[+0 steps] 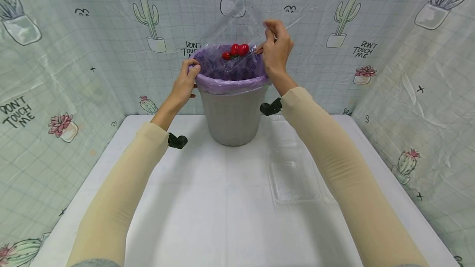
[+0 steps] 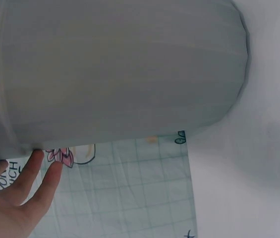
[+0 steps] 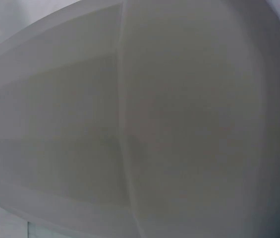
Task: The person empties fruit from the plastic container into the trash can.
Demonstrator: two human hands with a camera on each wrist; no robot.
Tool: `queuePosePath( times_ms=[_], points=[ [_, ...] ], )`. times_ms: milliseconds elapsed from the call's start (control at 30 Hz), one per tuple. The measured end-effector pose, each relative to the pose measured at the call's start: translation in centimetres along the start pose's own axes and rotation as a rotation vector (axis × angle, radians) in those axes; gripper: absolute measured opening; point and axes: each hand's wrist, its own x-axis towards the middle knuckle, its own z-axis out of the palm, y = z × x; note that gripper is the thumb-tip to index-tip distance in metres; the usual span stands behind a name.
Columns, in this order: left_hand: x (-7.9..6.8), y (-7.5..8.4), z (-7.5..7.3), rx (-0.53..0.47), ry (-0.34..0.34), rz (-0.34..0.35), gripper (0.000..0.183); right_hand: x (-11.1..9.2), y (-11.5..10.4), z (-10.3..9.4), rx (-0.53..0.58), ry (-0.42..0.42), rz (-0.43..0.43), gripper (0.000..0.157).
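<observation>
A grey trash bin [image 1: 233, 114] with a purple bin liner [image 1: 237, 86] folded over its rim stands upright at the back of the table. My left hand [image 1: 185, 79] grips the bin's left rim, thumb on top. In the left wrist view that hand's fingers [image 2: 48, 188] lie against the outer wall. Above the bin's mouth my right hand [image 1: 276, 48] pinches a sheet of clear plastic film [image 1: 245, 15]. Red tomato-like shapes [image 1: 237, 50] show at the film; whether printed or loose I cannot tell. The right wrist view holds only the bin's wall [image 3: 194, 119].
A clear plastic tray [image 1: 295, 180] lies on the white table [image 1: 208, 217], right of the bin and partly behind my right forearm. A curtain with cactus drawings [image 1: 148, 15] hangs close behind the bin and along both sides.
</observation>
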Motion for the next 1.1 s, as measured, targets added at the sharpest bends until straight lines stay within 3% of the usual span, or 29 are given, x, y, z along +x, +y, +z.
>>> queuePosePath(
  times_ms=[400, 700, 1100],
  points=[
    [0.01, -0.12, -0.02, 0.001, -0.004, 0.0, 0.06, 0.0, -0.41, -0.06, -0.03, 0.002, 0.007, 0.023],
    [0.04, -0.11, -0.1, 0.003, -0.002, 0.001, 0.058, -0.23, -0.29, 0.09, 0.051, -0.015, -0.026, 0.024],
    [0.02, -0.13, -0.11, -0.009, -0.017, 0.004, 0.058, -0.38, -0.45, 0.19, 0.07, -0.013, -0.027, 0.023]
  ],
)
